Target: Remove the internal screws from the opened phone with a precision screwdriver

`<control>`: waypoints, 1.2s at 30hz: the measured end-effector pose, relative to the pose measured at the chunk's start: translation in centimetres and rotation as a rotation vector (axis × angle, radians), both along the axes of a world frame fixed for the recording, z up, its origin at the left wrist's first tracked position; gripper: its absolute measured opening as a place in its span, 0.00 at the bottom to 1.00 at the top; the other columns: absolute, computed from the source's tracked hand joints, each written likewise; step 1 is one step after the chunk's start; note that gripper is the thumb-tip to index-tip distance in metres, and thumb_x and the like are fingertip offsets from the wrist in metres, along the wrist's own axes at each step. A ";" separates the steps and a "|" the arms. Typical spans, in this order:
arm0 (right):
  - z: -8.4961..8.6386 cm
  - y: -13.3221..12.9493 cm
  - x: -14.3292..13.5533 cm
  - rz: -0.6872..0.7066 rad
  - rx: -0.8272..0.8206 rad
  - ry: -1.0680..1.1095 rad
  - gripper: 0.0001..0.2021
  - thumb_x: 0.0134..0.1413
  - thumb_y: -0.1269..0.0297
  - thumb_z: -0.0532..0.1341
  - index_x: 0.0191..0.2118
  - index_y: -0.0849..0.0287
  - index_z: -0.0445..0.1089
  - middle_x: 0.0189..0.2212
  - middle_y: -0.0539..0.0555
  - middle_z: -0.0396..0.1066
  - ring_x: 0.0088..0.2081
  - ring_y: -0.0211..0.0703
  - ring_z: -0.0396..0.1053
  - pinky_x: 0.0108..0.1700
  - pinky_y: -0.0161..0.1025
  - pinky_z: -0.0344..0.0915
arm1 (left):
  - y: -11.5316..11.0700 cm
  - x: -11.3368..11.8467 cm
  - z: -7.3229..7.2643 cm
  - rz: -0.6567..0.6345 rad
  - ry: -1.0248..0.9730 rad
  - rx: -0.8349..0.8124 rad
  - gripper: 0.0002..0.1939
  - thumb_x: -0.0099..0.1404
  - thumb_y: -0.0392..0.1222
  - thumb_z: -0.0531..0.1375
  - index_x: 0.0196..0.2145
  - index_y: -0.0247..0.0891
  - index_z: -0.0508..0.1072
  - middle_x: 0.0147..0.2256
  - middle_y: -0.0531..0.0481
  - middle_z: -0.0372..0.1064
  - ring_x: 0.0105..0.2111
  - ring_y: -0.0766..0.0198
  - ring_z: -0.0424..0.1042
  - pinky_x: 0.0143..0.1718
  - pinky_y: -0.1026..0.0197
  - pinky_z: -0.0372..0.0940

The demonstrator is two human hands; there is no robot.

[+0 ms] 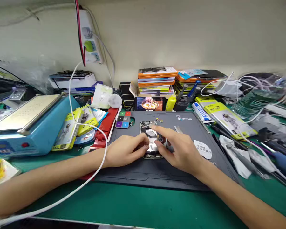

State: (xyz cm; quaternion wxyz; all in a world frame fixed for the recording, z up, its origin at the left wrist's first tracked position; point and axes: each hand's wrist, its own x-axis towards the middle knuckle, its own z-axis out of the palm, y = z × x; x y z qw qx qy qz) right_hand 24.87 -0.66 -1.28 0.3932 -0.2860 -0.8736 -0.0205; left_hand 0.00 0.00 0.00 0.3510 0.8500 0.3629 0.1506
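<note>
An opened phone lies on the dark grey work mat, its inner parts and a pale round patch showing. My left hand is closed at the phone's left side, bent fingertips and thumb resting on its edge. From the right, my right hand reaches over the phone, index fingertip near its upper part. Tucked in that hand's fingers is a dark cylindrical tool, apparently a screwdriver; its tip is hidden. Above the phone, a small yellow-ended piece lies on the mat.
A propped phone playing video stands behind the mat beside a yellow bottle. Left are a blue heated-plate machine and battery packs. A white cable crosses my left forearm. More packs and tools lie right.
</note>
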 end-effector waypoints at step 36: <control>0.5 -0.8 0.1 0.032 -0.037 -0.013 0.26 0.65 0.78 0.60 0.67 0.62 0.62 0.47 0.60 0.82 0.40 0.48 0.80 0.40 0.44 0.76 | 0.6 0.3 0.0 0.001 -0.024 -0.023 0.14 0.75 0.42 0.54 0.29 0.39 0.61 0.23 0.60 0.58 0.23 0.70 0.54 0.28 0.64 0.48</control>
